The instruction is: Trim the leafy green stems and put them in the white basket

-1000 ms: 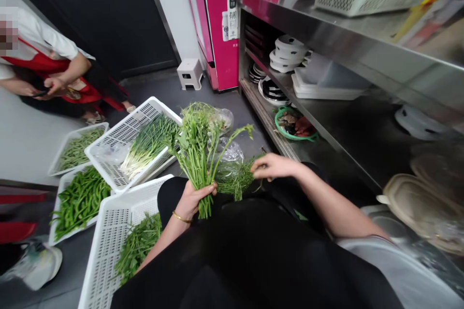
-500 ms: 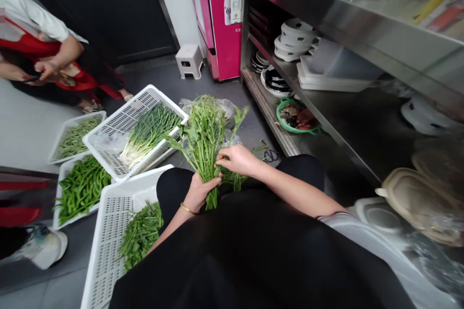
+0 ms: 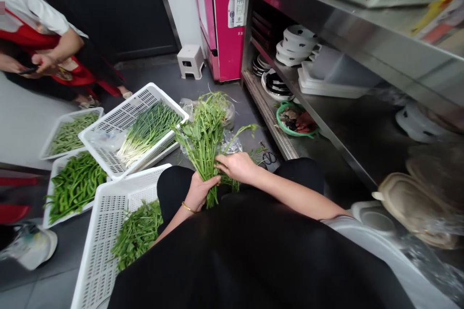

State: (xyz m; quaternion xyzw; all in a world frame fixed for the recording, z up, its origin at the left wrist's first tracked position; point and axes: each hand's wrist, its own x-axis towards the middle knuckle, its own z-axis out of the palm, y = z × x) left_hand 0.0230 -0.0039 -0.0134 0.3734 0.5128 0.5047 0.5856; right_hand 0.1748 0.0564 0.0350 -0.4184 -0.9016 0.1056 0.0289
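Note:
My left hand (image 3: 202, 190) is wrapped round the lower stems of a bunch of pea shoots (image 3: 205, 135), held upright above my lap with leaves and thin tendrils fanning out at the top. From the right, my right hand (image 3: 237, 168) pinches a pea shoot (image 3: 237, 136) at the bunch's side; its leafy tip sticks out to the right. The cut ends poke out below my left hand. More greens lie partly hidden under my right hand. To my left, cut leafy greens (image 3: 139, 231) fill part of a white perforated basket (image 3: 103, 217).
Another basket (image 3: 152, 88) holds scallions (image 3: 152, 128). Beyond are green peppers (image 3: 76, 183) and green beans (image 3: 68, 134). Scissors (image 3: 268, 157) lie on the floor near clear plastic bags (image 3: 232, 142). A steel shelf (image 3: 326, 130) borders my right. A person (image 3: 54, 53) stands at left, holding a phone.
The view has shifted slightly. The shoot in my right hand now leans further out to the right of the bunch. My left hand keeps its hold.

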